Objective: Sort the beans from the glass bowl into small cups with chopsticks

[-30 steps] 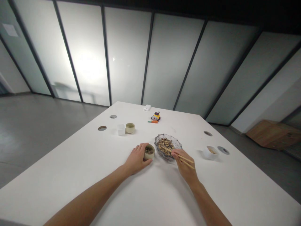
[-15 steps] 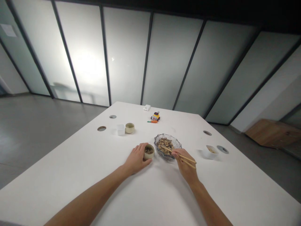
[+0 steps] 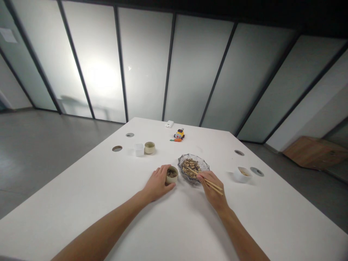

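Note:
My left hand (image 3: 159, 183) is wrapped around a small beige cup (image 3: 172, 179) that stands on the table and has dark seeds or shells inside. Just right of it is a faceted clear glass bowl (image 3: 203, 164), partly filled with what look like sunflower seeds (image 3: 190, 165). A pair of wooden chopsticks (image 3: 213, 185) is gripped in my right hand (image 3: 213, 188) at the bowl's near right rim. Their front tips point down among the seeds; whether a seed is pinched between them is too small to tell.
A white square container (image 3: 139, 150) and a second beige cup (image 3: 149, 148) stand at the left. Farther back lie a toy car (image 3: 179, 134), a toy carrot (image 3: 177, 140) and a white box-like device (image 3: 169, 124). A white bowl (image 3: 241, 175) sits right, near cable holes in the white table (image 3: 152, 228).
The chopsticks' back ends have drawn closer together and shifted slightly left with my right hand. My left hand stays on the cup.

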The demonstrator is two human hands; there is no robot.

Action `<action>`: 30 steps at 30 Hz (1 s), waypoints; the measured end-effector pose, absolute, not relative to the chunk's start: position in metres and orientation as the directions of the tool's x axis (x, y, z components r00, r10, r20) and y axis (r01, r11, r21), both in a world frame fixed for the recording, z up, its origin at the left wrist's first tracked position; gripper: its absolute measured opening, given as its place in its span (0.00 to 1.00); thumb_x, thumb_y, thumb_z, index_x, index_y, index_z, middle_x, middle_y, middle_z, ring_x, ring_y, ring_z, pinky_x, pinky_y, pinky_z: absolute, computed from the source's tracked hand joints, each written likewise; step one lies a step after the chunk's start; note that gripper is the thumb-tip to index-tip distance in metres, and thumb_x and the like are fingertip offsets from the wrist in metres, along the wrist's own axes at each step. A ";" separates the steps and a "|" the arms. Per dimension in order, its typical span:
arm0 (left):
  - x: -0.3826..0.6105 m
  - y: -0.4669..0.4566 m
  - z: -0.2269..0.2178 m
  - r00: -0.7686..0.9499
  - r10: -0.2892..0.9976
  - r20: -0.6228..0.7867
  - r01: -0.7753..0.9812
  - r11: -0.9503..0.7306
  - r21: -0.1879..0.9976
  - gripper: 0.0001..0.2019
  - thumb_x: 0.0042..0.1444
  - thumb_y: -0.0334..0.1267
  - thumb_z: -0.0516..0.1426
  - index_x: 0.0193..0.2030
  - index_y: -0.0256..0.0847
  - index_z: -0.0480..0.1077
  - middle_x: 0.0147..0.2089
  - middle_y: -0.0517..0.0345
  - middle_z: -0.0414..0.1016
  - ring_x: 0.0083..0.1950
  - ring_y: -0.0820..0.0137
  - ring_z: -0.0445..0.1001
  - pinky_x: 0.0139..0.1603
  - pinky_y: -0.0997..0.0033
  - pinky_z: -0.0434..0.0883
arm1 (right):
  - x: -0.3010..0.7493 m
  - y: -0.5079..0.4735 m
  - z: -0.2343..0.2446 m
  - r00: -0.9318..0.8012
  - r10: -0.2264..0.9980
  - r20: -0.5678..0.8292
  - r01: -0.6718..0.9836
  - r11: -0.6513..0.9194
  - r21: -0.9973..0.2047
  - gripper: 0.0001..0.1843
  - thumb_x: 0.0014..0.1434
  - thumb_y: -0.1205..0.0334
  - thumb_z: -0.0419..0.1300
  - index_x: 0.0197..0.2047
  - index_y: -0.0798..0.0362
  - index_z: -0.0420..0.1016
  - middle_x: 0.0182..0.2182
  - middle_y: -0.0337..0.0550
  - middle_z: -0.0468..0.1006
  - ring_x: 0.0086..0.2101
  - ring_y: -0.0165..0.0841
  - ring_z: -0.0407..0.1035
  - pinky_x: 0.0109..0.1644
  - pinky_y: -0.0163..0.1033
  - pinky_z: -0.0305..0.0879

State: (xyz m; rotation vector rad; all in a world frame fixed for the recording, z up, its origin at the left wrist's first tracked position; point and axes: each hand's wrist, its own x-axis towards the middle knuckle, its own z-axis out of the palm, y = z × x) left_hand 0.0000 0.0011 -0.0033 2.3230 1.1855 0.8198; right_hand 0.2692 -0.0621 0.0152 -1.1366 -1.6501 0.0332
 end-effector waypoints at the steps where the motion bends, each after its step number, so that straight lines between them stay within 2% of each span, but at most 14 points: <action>1: 0.000 0.001 -0.004 0.464 0.825 0.322 0.586 -0.558 0.588 0.34 0.60 0.42 0.67 0.72 0.47 0.63 0.68 0.44 0.73 0.66 0.48 0.75 0.69 0.45 0.71 | 0.269 -0.062 0.015 0.042 0.679 0.733 0.647 0.541 -0.538 0.17 0.74 0.46 0.62 0.40 0.47 0.84 0.37 0.47 0.86 0.38 0.41 0.81 0.47 0.47 0.81; 12: 0.000 0.001 -0.004 0.467 0.822 0.325 0.584 -0.563 0.585 0.34 0.60 0.41 0.67 0.71 0.46 0.64 0.68 0.44 0.74 0.65 0.48 0.75 0.68 0.44 0.72 | 0.271 -0.061 0.010 0.049 0.689 0.723 0.600 0.558 -0.573 0.16 0.73 0.46 0.64 0.43 0.47 0.88 0.40 0.48 0.87 0.40 0.42 0.82 0.49 0.49 0.82; 21: 0.000 0.002 -0.006 0.463 0.822 0.332 0.580 -0.564 0.588 0.34 0.59 0.42 0.67 0.71 0.48 0.64 0.67 0.45 0.74 0.66 0.48 0.75 0.69 0.45 0.72 | 0.269 -0.060 0.012 0.046 0.682 0.730 0.618 0.555 -0.557 0.17 0.73 0.47 0.63 0.40 0.47 0.88 0.38 0.48 0.87 0.39 0.41 0.82 0.48 0.47 0.82; 27: 0.000 0.001 -0.004 0.461 0.826 0.326 0.584 -0.558 0.590 0.35 0.60 0.42 0.67 0.72 0.47 0.63 0.68 0.45 0.74 0.66 0.48 0.75 0.69 0.44 0.71 | 0.270 -0.067 0.023 0.200 0.657 0.727 0.646 0.469 -0.602 0.21 0.74 0.42 0.61 0.39 0.47 0.87 0.37 0.48 0.86 0.39 0.42 0.81 0.46 0.47 0.80; 30: 0.000 -0.001 -0.001 0.466 0.830 0.305 0.591 -0.549 0.591 0.34 0.60 0.41 0.66 0.72 0.46 0.62 0.68 0.43 0.73 0.67 0.47 0.74 0.70 0.43 0.71 | 0.268 -0.071 0.028 0.249 0.693 0.676 0.564 0.464 -0.683 0.22 0.74 0.41 0.59 0.39 0.47 0.86 0.37 0.48 0.86 0.39 0.43 0.81 0.45 0.48 0.81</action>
